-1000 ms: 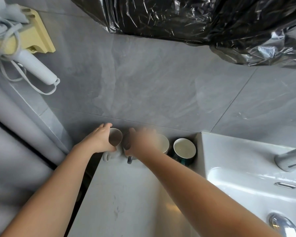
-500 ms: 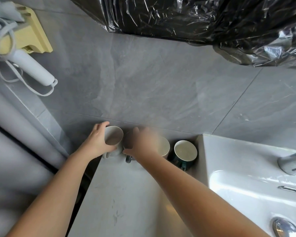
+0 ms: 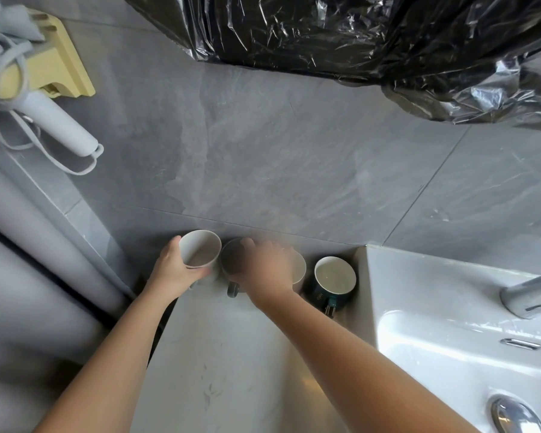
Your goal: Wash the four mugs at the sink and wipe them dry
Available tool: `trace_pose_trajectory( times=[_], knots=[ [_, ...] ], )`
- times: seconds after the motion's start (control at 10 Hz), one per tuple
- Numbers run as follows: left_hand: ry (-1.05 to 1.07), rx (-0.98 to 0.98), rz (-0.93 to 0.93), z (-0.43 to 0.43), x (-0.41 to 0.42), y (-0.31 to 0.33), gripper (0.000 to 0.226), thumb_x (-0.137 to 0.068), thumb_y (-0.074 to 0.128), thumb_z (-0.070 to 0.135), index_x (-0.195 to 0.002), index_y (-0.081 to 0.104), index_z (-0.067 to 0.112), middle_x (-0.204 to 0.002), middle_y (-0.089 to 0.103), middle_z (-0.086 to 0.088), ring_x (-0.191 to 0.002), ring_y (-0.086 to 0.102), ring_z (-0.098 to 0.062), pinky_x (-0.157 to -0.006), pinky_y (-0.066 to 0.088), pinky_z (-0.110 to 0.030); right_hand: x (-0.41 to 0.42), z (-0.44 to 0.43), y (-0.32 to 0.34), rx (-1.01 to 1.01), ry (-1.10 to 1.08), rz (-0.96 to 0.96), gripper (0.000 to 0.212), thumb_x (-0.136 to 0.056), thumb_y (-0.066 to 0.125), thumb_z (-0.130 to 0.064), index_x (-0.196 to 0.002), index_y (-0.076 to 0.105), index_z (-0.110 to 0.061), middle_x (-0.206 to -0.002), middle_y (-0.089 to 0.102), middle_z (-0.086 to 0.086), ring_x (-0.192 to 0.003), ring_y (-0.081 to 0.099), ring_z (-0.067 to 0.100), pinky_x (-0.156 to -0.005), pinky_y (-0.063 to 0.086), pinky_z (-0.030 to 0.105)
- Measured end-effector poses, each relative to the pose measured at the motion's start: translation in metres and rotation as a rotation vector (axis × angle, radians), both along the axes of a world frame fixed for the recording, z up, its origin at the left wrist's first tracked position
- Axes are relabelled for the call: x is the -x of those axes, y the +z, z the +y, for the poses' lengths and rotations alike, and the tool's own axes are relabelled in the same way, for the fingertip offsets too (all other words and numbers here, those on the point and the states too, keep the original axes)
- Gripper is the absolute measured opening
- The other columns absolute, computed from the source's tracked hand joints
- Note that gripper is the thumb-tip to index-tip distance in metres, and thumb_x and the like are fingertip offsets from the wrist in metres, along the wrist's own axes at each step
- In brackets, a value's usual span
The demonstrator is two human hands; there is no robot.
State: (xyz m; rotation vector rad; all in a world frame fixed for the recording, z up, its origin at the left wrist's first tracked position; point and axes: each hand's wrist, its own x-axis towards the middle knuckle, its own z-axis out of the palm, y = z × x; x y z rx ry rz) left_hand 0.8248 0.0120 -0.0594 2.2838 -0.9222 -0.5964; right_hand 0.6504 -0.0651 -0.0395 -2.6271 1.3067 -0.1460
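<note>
Four mugs stand in a row against the wall on the grey counter [image 3: 231,370], left of the sink. My left hand [image 3: 172,271] grips the leftmost white mug [image 3: 200,250], which tilts with its opening toward me. My right hand [image 3: 266,270] is blurred and lies over the grey mug [image 3: 231,260] and part of the third, white mug [image 3: 300,271]. Its fingers reach the grey mug's far rim, and their grip is unclear. The dark green mug [image 3: 334,275] stands untouched beside the sink wall.
A white sink [image 3: 450,323] with a chrome tap [image 3: 531,292] and drain plug [image 3: 512,417] fills the right. A white hair dryer [image 3: 57,126] hangs on a yellow holder [image 3: 53,70] at the upper left. Black plastic sheeting [image 3: 356,32] hangs overhead.
My left hand has tipped the white mug slightly more toward me. My right hand stays over the two middle mugs.
</note>
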Motion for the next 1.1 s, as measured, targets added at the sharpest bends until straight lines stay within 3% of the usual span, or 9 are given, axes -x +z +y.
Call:
trace_pose_trajectory(
  times=[0.2, 0.4, 0.5, 0.6, 0.7, 0.8, 0.9, 1.0, 1.1],
  knots=[
    [-0.007, 0.059, 0.043, 0.002, 0.002, -0.002, 0.098, -0.070, 0.085, 0.024, -0.149, 0.028, 0.012, -0.146, 0.041, -0.009, -0.132, 0.041, -0.027, -0.104, 0.038, -0.039, 0.003, -0.002, -0.004, -0.015, -0.017, -0.056, 0.064, -0.084, 0.067, -0.054, -0.134, 0.046, -0.019, -0.125, 0.055, 0.013, -0.119, 0.047, 0.034, -0.105, 0.024, 0.049],
    [0.086, 0.189, 0.433, 0.012, -0.003, -0.012, 0.102, -0.077, 0.080, 0.014, -0.154, 0.014, 0.016, -0.109, 0.064, 0.021, -0.109, 0.058, 0.001, -0.096, 0.040, -0.028, 0.014, 0.003, -0.006, -0.001, 0.016, -0.072, 0.079, -0.082, 0.066, -0.055, -0.146, 0.036, -0.020, -0.138, 0.046, 0.008, -0.135, 0.035, 0.030, -0.110, 0.019, 0.052],
    [0.028, 0.200, 0.495, 0.021, -0.002, -0.018, 0.119, -0.052, 0.085, 0.037, -0.151, 0.022, 0.025, -0.140, 0.051, 0.011, -0.127, 0.048, -0.003, -0.108, 0.039, -0.034, 0.020, 0.008, -0.011, 0.097, 0.018, -0.041, 0.088, -0.068, 0.077, -0.057, -0.141, 0.047, -0.019, -0.134, 0.053, 0.011, -0.131, 0.045, 0.034, -0.105, 0.033, 0.058],
    [0.028, 0.198, 0.416, 0.024, 0.009, -0.012, 0.126, -0.049, 0.085, 0.044, -0.153, 0.014, 0.032, -0.152, 0.036, 0.008, -0.136, 0.038, -0.006, -0.113, 0.033, -0.033, 0.032, 0.008, -0.013, 0.120, -0.026, -0.022, 0.085, -0.064, 0.082, -0.052, -0.137, 0.054, -0.017, -0.135, 0.056, 0.014, -0.129, 0.050, 0.039, -0.101, 0.041, 0.059],
    [-0.010, 0.289, 0.145, 0.025, 0.029, -0.004, 0.107, -0.070, 0.086, 0.022, -0.153, 0.019, 0.027, -0.159, 0.016, 0.001, -0.142, 0.021, -0.005, -0.101, 0.027, -0.004, 0.048, 0.009, -0.015, 0.195, -0.048, 0.015, 0.077, -0.064, 0.085, -0.047, -0.132, 0.060, -0.023, -0.136, 0.059, 0.013, -0.126, 0.053, 0.041, -0.099, 0.041, 0.063],
    [-0.213, 0.269, -0.313, 0.025, 0.046, -0.002, 0.088, -0.070, 0.085, 0.036, -0.145, 0.041, 0.030, -0.159, 0.017, -0.006, -0.147, 0.011, -0.025, -0.112, 0.030, -0.039, 0.059, 0.013, -0.024, 0.233, -0.047, 0.063, 0.067, -0.063, 0.086, -0.046, -0.124, 0.067, -0.029, -0.131, 0.063, 0.011, -0.120, 0.057, 0.046, -0.090, 0.043, 0.072],
    [-0.356, 0.102, -0.487, 0.019, 0.052, -0.011, 0.073, -0.069, 0.080, 0.049, -0.134, 0.054, 0.030, -0.151, 0.034, -0.016, -0.141, 0.024, -0.044, -0.093, 0.039, -0.062, 0.061, 0.015, -0.031, 0.221, -0.061, 0.071, 0.065, -0.063, 0.088, -0.044, -0.124, 0.067, -0.032, -0.131, 0.064, 0.011, -0.121, 0.058, 0.045, -0.086, 0.043, 0.074],
    [-0.377, 0.032, -0.490, 0.012, 0.054, -0.012, 0.067, -0.073, 0.055, 0.065, -0.130, 0.060, 0.029, -0.146, 0.042, -0.020, -0.138, 0.032, -0.045, -0.092, 0.041, -0.061, 0.061, 0.015, -0.035, 0.235, -0.074, 0.072, 0.063, -0.064, 0.088, -0.044, -0.123, 0.067, -0.034, -0.130, 0.065, 0.008, -0.120, 0.060, 0.042, -0.081, 0.045, 0.074],
    [-0.388, -0.012, -0.405, 0.010, 0.052, -0.014, 0.080, -0.070, 0.031, 0.074, -0.132, 0.058, 0.032, -0.151, 0.039, -0.014, -0.144, 0.024, -0.036, -0.105, 0.030, -0.055, 0.061, 0.013, -0.039, 0.252, -0.067, 0.043, 0.062, -0.066, 0.086, -0.044, -0.124, 0.067, -0.034, -0.129, 0.065, 0.007, -0.120, 0.060, 0.040, -0.078, 0.046, 0.073]
  ],
)
